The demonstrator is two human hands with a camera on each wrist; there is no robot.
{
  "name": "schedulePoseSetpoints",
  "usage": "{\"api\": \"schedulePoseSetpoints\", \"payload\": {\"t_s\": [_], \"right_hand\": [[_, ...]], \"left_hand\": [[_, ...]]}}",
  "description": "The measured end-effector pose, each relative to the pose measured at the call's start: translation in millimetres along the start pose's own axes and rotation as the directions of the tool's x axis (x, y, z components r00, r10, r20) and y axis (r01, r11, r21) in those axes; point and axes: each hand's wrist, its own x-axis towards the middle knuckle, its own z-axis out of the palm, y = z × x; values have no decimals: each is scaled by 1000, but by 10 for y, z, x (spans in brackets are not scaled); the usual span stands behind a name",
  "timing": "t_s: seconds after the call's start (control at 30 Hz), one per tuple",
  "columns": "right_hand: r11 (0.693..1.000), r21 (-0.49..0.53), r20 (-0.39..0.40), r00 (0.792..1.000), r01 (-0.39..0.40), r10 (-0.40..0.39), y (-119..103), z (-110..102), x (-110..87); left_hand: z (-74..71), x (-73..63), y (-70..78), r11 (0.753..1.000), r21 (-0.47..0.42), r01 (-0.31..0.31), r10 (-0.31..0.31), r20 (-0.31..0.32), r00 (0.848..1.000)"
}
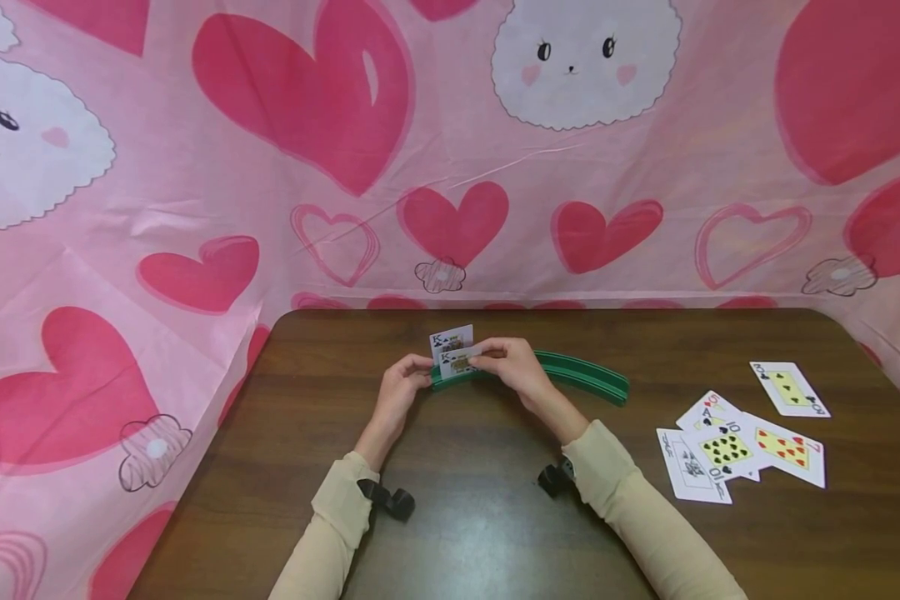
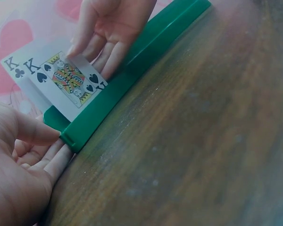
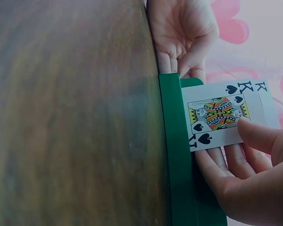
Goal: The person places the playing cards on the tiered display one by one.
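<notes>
A curved green card holder (image 1: 585,379) stands on the table, its left end pinched between the thumb and fingers of my left hand (image 1: 399,393). Near that end, my right hand (image 1: 521,371) pinches a king of spades (image 2: 68,81), thumb on its face and fingers behind. The lower edge of this card is in the holder's front part, as the right wrist view of the king of spades (image 3: 219,113) also shows. Behind it rises a king of clubs (image 1: 450,337), upright and partly covered; its lower edge is hidden.
To the right, several playing cards lie face up in an overlapping pile, with a ten of spades (image 1: 726,450), a seven of hearts (image 1: 787,448) and a joker (image 1: 692,468). Another black card (image 1: 790,389) lies apart behind them. A pink heart-patterned cloth (image 1: 450,150) hangs behind the table.
</notes>
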Motion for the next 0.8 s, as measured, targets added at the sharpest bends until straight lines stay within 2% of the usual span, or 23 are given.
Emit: {"api": "schedulePoseSetpoints", "payload": {"t_s": [0.23,0.5,0.63,0.8], "right_hand": [[1000,-2,18,1000,12,-12,-7,14,-8],[998,-36,-36,998,58,-60,-103,-30,-57],[995,-45,-52,995,84,-86,-189,-168,-124],[994,-5,-65,992,111,-111,-297,-472,-253]], "left_hand": [[-13,-9,10,1000,10,-2,2,13,1000],[-10,9,8,1000,-3,-8,8,8,1000],[-6,21,-3,1000,2,3,-3,4,1000],[1,26,-8,1000,-2,-3,3,3,1000]]}}
